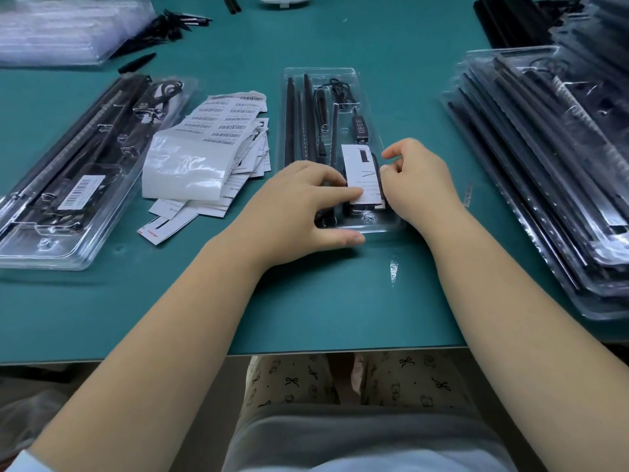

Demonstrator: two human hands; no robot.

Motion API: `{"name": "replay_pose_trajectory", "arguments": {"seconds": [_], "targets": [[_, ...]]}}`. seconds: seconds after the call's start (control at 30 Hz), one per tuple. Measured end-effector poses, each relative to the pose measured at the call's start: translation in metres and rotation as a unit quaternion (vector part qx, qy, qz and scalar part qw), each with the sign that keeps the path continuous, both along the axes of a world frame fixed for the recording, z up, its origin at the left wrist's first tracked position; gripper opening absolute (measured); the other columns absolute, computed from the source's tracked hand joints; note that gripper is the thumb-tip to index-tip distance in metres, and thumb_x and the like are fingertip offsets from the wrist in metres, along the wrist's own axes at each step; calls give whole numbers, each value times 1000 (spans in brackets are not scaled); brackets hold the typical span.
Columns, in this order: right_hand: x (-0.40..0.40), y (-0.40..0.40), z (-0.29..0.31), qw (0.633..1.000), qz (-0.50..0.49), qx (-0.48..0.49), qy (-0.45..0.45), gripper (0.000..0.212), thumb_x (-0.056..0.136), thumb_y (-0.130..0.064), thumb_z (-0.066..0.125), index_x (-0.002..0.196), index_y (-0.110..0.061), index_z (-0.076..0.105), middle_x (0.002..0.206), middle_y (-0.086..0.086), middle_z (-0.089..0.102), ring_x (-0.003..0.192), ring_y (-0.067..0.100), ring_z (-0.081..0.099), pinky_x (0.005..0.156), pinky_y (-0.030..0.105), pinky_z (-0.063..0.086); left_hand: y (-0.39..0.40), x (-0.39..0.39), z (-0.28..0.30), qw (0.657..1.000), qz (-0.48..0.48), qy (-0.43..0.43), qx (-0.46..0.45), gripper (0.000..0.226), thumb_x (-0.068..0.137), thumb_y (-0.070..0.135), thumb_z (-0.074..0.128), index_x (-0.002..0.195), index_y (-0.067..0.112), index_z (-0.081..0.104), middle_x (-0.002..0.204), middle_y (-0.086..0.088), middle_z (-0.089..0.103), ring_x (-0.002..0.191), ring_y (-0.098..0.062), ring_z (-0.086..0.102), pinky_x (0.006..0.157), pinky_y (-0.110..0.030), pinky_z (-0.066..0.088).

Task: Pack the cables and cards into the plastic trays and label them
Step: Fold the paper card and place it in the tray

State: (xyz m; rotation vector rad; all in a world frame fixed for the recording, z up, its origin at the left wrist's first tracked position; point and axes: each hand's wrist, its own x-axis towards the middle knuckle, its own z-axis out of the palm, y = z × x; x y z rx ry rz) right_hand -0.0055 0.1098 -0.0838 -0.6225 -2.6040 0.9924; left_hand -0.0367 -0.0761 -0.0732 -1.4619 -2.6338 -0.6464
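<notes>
Covering bench: teal mat (323,301); clear tray (354,76), label sheets (218,131) atop.

The single head view looks forward and down from the person's head, close over the green table (323,301). Its near edge and the lap fill the bottom.

print on the card (363,172) too small to read; right stack of trays (558,172) cut off by the edge.
</notes>
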Motion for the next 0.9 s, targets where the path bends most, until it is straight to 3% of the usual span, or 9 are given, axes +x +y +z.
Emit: {"name": "replay_pose_trajectory", "arguments": {"seconds": [0.17, 0.3, 0.4, 0.47, 0.57, 0.63, 0.7, 0.8, 0.9], "targets": [[-1, 6, 0, 999, 34, -12, 3, 20, 92, -18, 43, 100, -31, 56, 79, -13, 54, 68, 2, 49, 65, 25, 33, -3, 0, 0, 999, -14, -42, -3, 60, 79, 55, 64, 129, 23, 59, 124, 1, 56, 120, -19, 45, 106, -28, 29], [0, 11, 7, 997, 20, -78, 7, 17, 87, -19, 47, 94, -30, 58, 86, -10, 60, 74, 9, 55, 66, 25, 39, -1, 2, 4, 999, -2, -43, 10, 51, 86, 49, 57, 129, 21, 59, 122, 1, 59, 118, -19, 47, 106, -34, 32], [9, 15, 19, 984, 10, -178, -17, 22, 83, -8, 44, 79, -24, 59, 84, -2, 68, 65, 8, 59, 65, 24, 46, 4, 7, 7, 1000, -13, -15, -19, 38, 93, 40, 55, 124, 19, 60, 119, -1, 58, 116, -24, 49, 105, -47, 32], [24, 17, 28, 981, 30, -184, -54, 19, 83, -8, 50, 73, -17, 63, 73, -1, 66, 60, 8, 55, 60, 24, 45, 8, 13, 8, 998, -1, -32, -52, 31, 95, 38, 48, 113, 16, 60, 125, -3, 53, 129, -32, 39, 110, -59, 21], [60, 13, 36, 999, 8, -32, -29, 21, 80, -20, 50, 75, -13, 69, 50, -15, 55, 48, -1, 44, 54, 23, 36, 11, 17, 6, 997, 9, -23, -74, 32, 98, 37, 36, 103, 12, 54, 144, -8, 38, 132, -37, 35, 110, -65, 15], [91, -3, 39, 999, 16, 42, 19, 30, 77, -28, 43, 79, -26, 73, 53, -17, 55, 55, 0, 48, 54, 25, 31, 13, 16, 5, 996, 7, -20, -90, 37, 97, 39, 26, 105, 13, 51, 153, -1, 31, 136, -39, 31, 109, -66, 14], [114, -22, 35, 994, 83, 64, 14, 37, 81, -33, 44, 106, -35, 71, 67, -13, 49, 67, 7, 46, 61, 27, 32, 14, 14, 5, 993, 10, -29, -118, 44, 95, 43, 17, 113, 17, 46, 151, 9, 35, 140, -42, 23, 111, -65, 12], [118, -39, 21, 965, 166, 186, -80, 56, 89, -37, 43, 145, -37, 35, 82, -10, 35, 77, 7, 36, 63, 29, 28, 15, 10, 4, 993, 6, -28, -116, 36, 96, 42, 19, 113, 21, 43, 144, 11, 44, 140, -41, 23, 111, -65, 13], [110, -48, 11, 929, 186, 303, -108, 63, 94, -43, 31, 151, -37, 5, 90, -5, 30, 96, 19, 45, 66, 32, 26, 14, 10, 3, 994, 8, -36, -100, 26, 99, 40, 23, 106, 24, 43, 142, 9, 47, 139, -41, 24, 111, -64, 12]]}}
